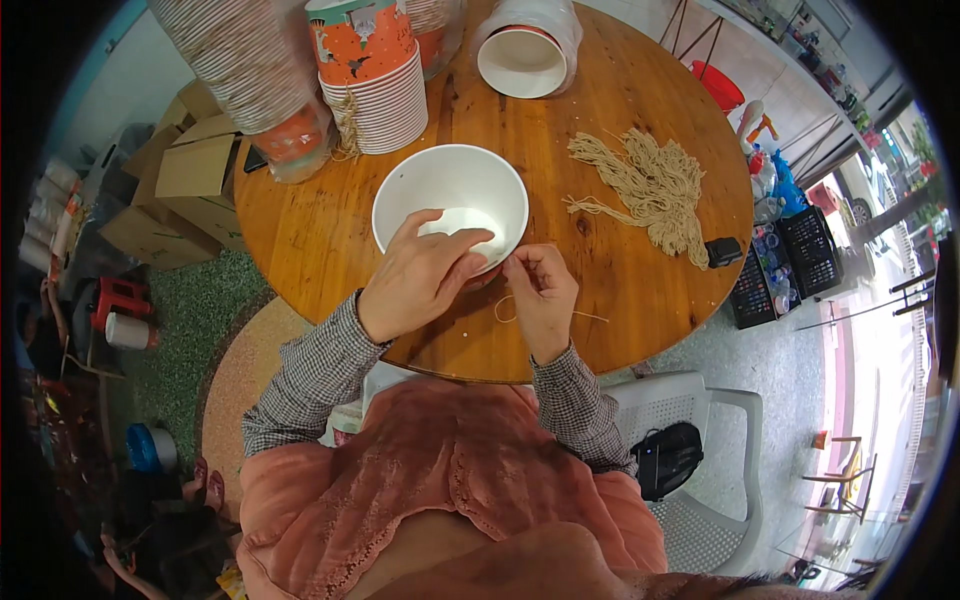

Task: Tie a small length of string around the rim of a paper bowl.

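Note:
A white paper tub (450,180) stands at the near middle of the round wooden table, its mouth facing up toward me. My left hand (412,280) grips the tub's near rim, with its fingers reaching over into the mouth. At the near right of the rim, my right hand (546,292) pinches a thin tan string (503,312). The string makes a small loop left of that hand, and a loose end sticks out to its right. Where the string meets the tub is hidden by my fingers.
A stack of orange-printed paper tubs (375,100) has strings hanging from its side. Bagged tub stacks (225,60) stand at the far left, and a wrapped tub (522,62) lies at the back. Loose tan strings (650,190) and a small black object (723,252) lie to the right.

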A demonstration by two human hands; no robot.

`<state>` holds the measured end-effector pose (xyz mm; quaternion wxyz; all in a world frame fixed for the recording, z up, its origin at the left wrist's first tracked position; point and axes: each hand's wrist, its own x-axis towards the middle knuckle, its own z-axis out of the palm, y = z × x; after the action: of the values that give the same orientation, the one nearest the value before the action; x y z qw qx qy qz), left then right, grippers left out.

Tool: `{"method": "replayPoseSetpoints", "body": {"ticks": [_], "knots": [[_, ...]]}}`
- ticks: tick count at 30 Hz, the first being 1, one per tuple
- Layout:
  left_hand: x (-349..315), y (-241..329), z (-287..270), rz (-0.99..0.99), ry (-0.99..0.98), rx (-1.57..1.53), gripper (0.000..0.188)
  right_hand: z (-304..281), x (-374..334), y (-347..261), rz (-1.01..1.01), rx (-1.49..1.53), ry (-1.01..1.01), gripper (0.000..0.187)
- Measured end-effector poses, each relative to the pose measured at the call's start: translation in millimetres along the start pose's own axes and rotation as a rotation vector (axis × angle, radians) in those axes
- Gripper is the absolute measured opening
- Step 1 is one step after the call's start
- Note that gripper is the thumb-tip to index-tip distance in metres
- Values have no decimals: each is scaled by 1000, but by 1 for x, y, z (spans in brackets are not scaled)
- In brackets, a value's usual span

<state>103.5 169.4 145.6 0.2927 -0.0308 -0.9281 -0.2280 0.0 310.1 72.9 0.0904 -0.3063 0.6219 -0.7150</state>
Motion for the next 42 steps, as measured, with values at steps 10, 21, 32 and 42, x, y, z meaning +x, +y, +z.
{"method": "replayPoseSetpoints", "body": {"ticks": [10,21,32,42], "knots": [[36,-28,5,-44,-462,-163,14,3,-3,3,113,89,-23,6],[26,-18,-4,219,-305,141,9,-12,19,-47,308,50,-202,16],[3,14,2,-145,240,-192,47,31,13,-27,24,72,-138,15],[-1,-10,6,-245,116,-355,26,28,24,-42,160,269,-233,14]]}}
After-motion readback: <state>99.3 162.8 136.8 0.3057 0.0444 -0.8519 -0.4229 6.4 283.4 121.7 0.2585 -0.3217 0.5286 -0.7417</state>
